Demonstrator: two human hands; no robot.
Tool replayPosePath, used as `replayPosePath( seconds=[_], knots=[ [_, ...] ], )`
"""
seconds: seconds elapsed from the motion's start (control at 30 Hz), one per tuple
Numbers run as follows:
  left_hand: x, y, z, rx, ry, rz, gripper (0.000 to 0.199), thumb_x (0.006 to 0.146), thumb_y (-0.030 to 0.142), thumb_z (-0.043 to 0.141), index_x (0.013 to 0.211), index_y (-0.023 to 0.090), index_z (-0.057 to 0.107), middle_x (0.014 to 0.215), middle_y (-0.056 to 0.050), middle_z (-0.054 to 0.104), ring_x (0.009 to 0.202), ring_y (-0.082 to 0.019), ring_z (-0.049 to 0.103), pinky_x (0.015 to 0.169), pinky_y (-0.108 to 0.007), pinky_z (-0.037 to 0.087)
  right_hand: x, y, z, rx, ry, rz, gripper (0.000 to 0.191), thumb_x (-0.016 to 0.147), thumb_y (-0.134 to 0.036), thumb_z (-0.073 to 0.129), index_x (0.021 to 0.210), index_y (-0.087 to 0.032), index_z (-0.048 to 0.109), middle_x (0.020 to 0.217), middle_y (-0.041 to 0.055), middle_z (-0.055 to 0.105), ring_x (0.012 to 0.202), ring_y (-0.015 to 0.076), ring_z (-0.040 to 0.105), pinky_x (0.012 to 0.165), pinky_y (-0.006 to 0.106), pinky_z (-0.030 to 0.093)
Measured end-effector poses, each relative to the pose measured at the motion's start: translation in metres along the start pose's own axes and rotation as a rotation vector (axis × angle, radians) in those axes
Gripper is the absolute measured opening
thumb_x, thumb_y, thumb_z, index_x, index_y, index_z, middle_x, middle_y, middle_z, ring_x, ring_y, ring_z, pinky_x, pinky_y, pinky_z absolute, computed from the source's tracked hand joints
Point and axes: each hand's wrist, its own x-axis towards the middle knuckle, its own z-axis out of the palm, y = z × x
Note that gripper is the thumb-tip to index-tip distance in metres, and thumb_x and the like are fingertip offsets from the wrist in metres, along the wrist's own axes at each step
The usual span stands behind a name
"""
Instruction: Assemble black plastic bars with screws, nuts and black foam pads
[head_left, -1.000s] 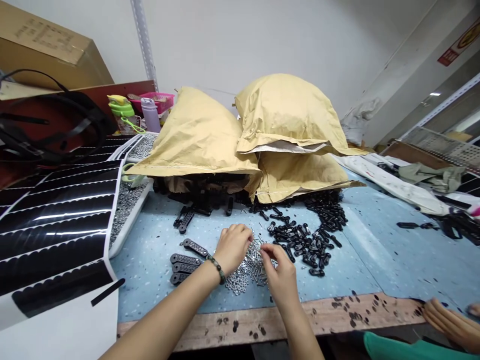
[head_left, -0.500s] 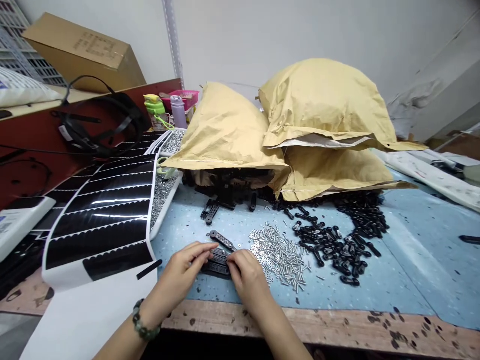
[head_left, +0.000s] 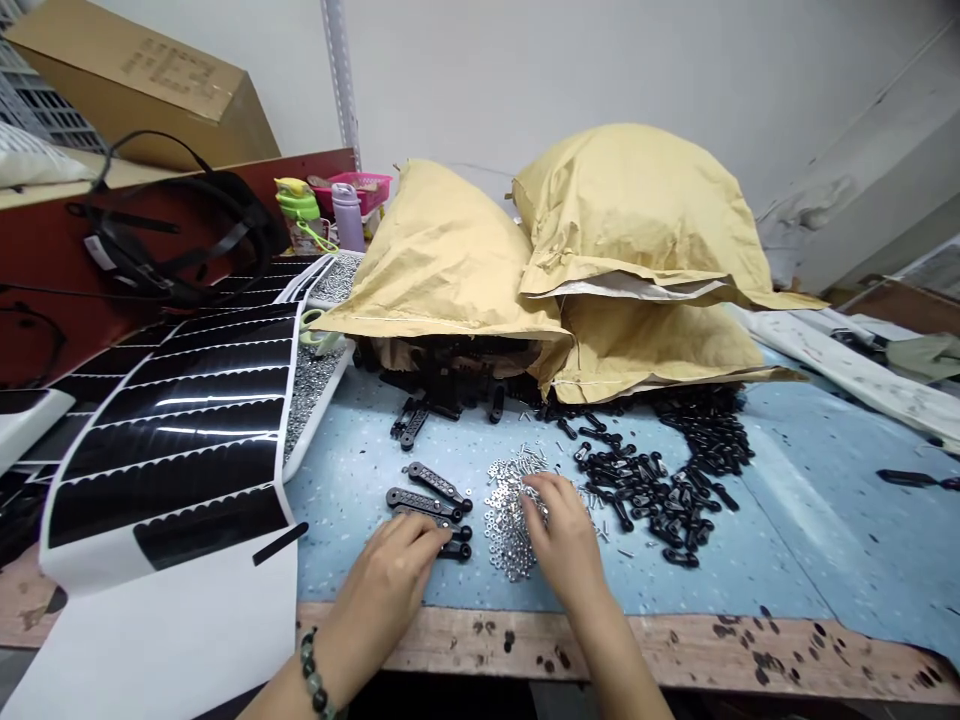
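Shiny metal screws and nuts (head_left: 511,546) glint against a matt blue sheet (head_left: 337,500); textured, dull black plastic bars (head_left: 435,484) contrast with smoother, glossy black plastic pieces (head_left: 637,482). Tan sacks (head_left: 450,255) look like creased, matt paper, black strips (head_left: 195,398) shine on smooth white sheeting (head_left: 187,625), and the bench edge (head_left: 652,650) shows stained wood.

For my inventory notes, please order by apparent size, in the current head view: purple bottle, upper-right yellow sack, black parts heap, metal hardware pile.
Largest to smallest:
1. Upper-right yellow sack
2. Black parts heap
3. Metal hardware pile, partly hidden by the right hand
4. Purple bottle
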Motion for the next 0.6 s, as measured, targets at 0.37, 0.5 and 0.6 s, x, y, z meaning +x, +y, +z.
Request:
replayPosePath(
  seconds=[0.37,0.5,0.6],
  knots=[
    [0.002,0.003,0.012,0.051,0.01,0.01,0.026,0.096,0.015,0.037,0.101,0.014,0.063,0.091,-0.008,0.059,0.085,-0.022,0.055,0.074,-0.041,0.052,0.012,0.026,-0.005,-0.255,-0.139,0.07,0.014,0.087,-0.009,0.052,0.085,-0.018,0.062,0.088,0.0058,0.06,0.085,0.0233,0.054,0.077,0.034,0.044],
    [-0.002,0.004,0.014,0.116,0.071,-0.001,0.028,0.097,0.019,0.037,0.108,0.016,0.062,0.095,-0.009,0.055,0.085,-0.023,0.054,0.071,-0.04,0.05,0.02,0.024,-0.007,-0.201,-0.08,0.058,0.012,0.088,-0.016,0.054,0.097,-0.018,0.061,0.107,0.0094,0.057,0.095,0.0252,0.054,0.081,0.036,0.045],
    [0.0,0.007,0.004,0.052,0.114,0.006,0.036,0.097,0.025,0.039,0.13,0.022,0.05,0.099,-0.009,0.051,0.087,-0.021,0.054,0.072,-0.036,0.051,0.042,0.007,0.006,-0.126,-0.083,0.043,0.013,0.09,-0.016,0.051,0.1,-0.017,0.06,0.1,0.0093,0.06,0.096,0.0243,0.055,0.085,0.036,0.044]
  ],
)
